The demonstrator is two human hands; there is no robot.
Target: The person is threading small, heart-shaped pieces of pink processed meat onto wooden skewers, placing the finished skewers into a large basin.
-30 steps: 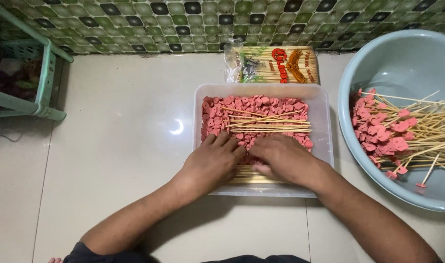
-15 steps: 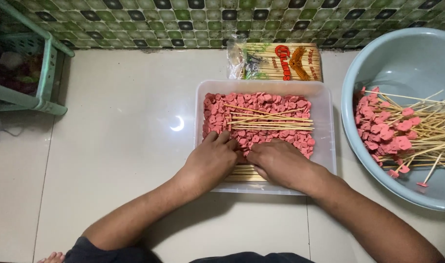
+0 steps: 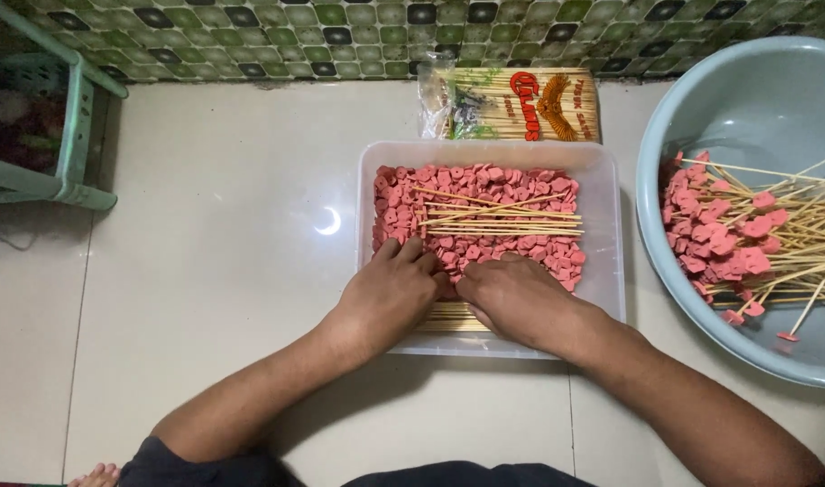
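Pink sausage slices [image 3: 484, 212] filled the clear plastic tray [image 3: 611, 234], bamboo skewers [image 3: 502, 216] lying crosswise just beyond both hands. Left hand [image 3: 390, 293] and right hand [image 3: 516, 298] pressed together at the near edge, fingers [image 3: 408, 252] curled down; what was gripped couldn't be made out.

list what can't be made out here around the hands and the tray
- Head view: whether the left hand or the right hand has a grip on anything; their backs cover the fingertips.
- Head view: the bamboo skewers at the near wall of the clear tray, mostly under both hands.
- Head view: the pale blue basin, cut off by the right edge.
- Head view: what sits in the green rack, dark and cropped at the left.
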